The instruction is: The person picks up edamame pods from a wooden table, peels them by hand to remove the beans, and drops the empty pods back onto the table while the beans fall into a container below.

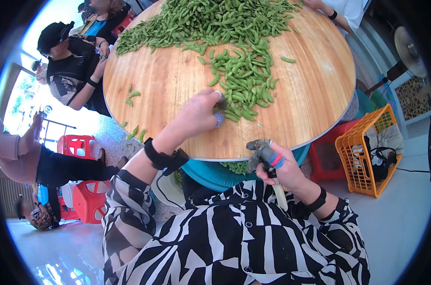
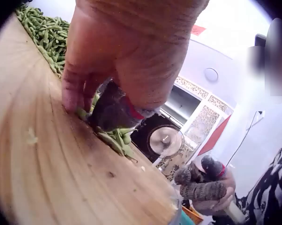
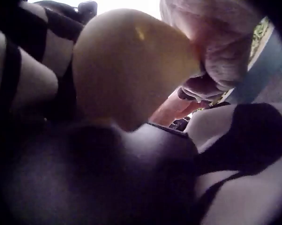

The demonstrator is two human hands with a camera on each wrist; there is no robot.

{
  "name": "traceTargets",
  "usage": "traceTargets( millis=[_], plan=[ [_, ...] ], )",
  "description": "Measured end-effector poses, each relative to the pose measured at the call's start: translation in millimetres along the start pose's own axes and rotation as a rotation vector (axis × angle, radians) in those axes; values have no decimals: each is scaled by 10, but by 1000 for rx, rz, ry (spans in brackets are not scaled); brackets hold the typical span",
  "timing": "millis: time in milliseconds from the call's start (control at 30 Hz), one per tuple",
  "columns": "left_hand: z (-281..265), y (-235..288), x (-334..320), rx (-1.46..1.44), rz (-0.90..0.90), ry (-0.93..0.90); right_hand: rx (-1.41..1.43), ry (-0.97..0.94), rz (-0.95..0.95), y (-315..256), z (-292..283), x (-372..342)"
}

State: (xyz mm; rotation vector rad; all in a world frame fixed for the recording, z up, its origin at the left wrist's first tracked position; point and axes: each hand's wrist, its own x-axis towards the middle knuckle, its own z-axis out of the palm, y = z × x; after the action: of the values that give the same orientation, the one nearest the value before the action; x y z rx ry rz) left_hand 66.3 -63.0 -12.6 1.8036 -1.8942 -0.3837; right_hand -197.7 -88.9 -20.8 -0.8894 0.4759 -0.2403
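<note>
Left hand (image 1: 201,111) pinches pods (image 1: 246,88) toward the near edge of the tabletop (image 1: 163,90); right hand (image 1: 285,172) grips a pale handle (image 1: 280,196). A hasty sweep could spill pods.

Head view: taken from above the wearer's striped shirt (image 1: 246,242), facing forward and down, the widest and furthest back; table (image 1: 158,95) towards 12 o'clock. Left wrist view: close and low along the tabletop, left hand (image 2: 127,51) at 12 o'clock, facing across to the right hand (image 2: 209,194) between 4 and 5 o'clock. Right wrist view: nearest, blurred, pale handle (image 3: 127,61) large at 11 o'clock, shirt at 4 o'clock. Head and left wrist views share table, both hands and fan (image 2: 166,140); head and right wrist views share handle and shirt
</note>
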Motion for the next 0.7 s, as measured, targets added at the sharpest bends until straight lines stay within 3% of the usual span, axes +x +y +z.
traceTargets(
  millis=[167,233,267,333,433,567,700],
  plan=[
    [153,46,-13,-25,-49,214,-64,-4,-83,-124,0,67],
    [64,177,-57,-386,-298,216,-77,25,-134,-214,-20,126],
    [54,238,-85,-389,-294,215,-87,47,-173,-246,-20,148],
    [29,357,-133,-926,-262,233,-66,36,-197,-284,16,191],
    [51,602,-195,-1185,-287,255,-57,37,-247,-314,127,251],
    [121,645,-240,-1263,-367,231,-87,-17,-249,-259,149,263],
    [189,673,-238,-1302,-331,317,-123,-9,-285,-242,199,249]
  ],
)
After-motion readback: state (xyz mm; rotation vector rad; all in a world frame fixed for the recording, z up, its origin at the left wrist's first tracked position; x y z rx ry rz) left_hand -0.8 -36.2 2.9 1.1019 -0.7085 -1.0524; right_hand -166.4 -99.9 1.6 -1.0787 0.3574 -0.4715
